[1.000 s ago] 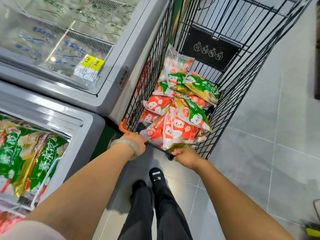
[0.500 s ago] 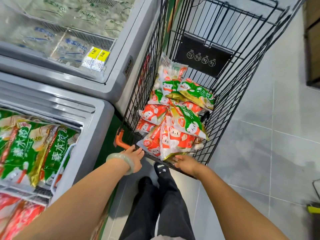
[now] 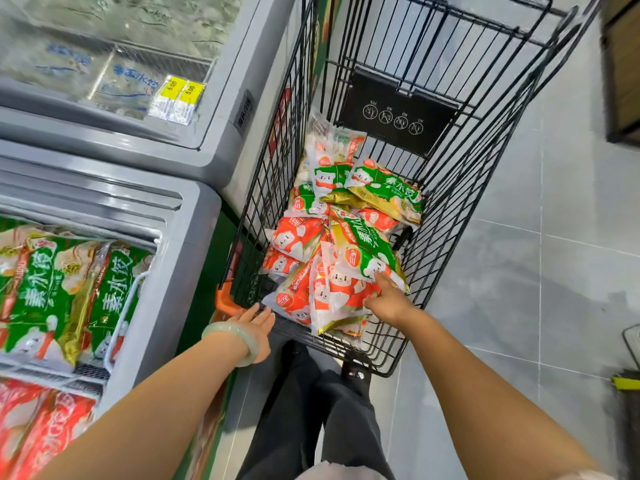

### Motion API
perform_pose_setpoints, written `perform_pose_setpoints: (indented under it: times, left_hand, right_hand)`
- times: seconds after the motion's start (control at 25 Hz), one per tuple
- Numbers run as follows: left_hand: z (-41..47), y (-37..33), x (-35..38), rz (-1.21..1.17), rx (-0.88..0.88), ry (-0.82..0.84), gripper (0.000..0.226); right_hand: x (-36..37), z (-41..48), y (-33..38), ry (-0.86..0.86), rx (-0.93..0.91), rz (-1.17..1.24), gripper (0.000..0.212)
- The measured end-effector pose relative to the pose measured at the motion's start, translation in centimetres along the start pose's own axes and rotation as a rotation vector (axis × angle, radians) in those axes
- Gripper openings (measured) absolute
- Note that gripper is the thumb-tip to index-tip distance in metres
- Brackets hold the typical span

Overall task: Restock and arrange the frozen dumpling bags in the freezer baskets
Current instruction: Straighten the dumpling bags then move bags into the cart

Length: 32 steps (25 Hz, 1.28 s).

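We are reaching our right hand (image 3: 388,301) into the cart (image 3: 460,216), fingers loose on a green dumpling bag (image 3: 367,251) — left hand (image 3: 254,322) open at the cart's near edge, freezer (image 3: 180,258) pressing close on our left, bare floor (image 3: 536,271) lying open on the right.

One head-worn wide-angle view, looking steeply down from close above: cart (image 3: 433,188) straight ahead, freezer (image 3: 166,271) at left, grey floor (image 3: 554,289) at right.

Black wire cart (image 3: 491,140); green-white bags (image 3: 372,251), red-white bags (image 3: 298,237); grey freezer (image 3: 194,237).
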<state>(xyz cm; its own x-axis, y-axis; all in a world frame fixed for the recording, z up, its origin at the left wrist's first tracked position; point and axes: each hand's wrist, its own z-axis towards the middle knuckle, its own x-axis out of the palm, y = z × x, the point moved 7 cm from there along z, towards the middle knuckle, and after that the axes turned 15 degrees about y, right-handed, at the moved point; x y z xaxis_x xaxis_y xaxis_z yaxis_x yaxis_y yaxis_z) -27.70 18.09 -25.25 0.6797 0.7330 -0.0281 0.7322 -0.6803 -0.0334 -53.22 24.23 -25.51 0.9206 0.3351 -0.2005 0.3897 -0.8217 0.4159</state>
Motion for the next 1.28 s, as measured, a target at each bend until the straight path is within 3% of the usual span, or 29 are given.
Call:
perform_pose_setpoints:
  times: [0.12,0.28,0.4,0.56,0.72,0.88,1.08,1.16,1.28]
  left_hand:
    - [-0.1,-0.5,-0.8,-0.117,-0.008,-0.017,0.064]
    - [-0.4,-3.6,-6.3,-0.419,0.196,-0.261,0.057]
    - [0.9,-6.2,-8.9,-0.847,0.271,-0.289,0.054]
    - [3.6,-9.6,-9.0,-1.734,0.305,-0.191,0.062]
    - [6.5,-11.0,-7.6,-2.325,0.262,-0.214,0.065]
    - [8.5,-11.5,-6.2,-2.402,0.141,-0.237,0.052]
    - [8.2,-9.4,-8.7,-2.532,0.042,-0.509,0.083]
    - [8.4,-8.7,-10.0,-2.643,0.119,-0.545,0.094]
    - [9.1,-8.3,-11.9,-2.613,0.355,-0.582,0.074]
  right_hand:
    - [0.7,0.4,-0.6,0.05,0.01,-0.013,0.075]
    - [0.7,0.9,-1.2,0.112,0.02,-0.046,0.071]
    - [-0.3,1.4,-1.5,0.156,0.035,-0.059,0.061]
    - [-3.2,2.7,-1.1,0.265,0.023,-0.131,0.044]
    - [-7.9,5.0,-0.7,0.254,0.028,-0.259,0.042]
    - [-12.0,8.5,0.6,0.215,0.011,-0.388,0.04]
    - [-15.0,13.5,2.7,0.148,0.036,-0.513,0.052]
    - [-15.5,15.4,3.3,0.124,0.029,-0.556,0.048]
    - [-15.8,18.4,4.3,0.103,-0.002,-0.578,0.047]
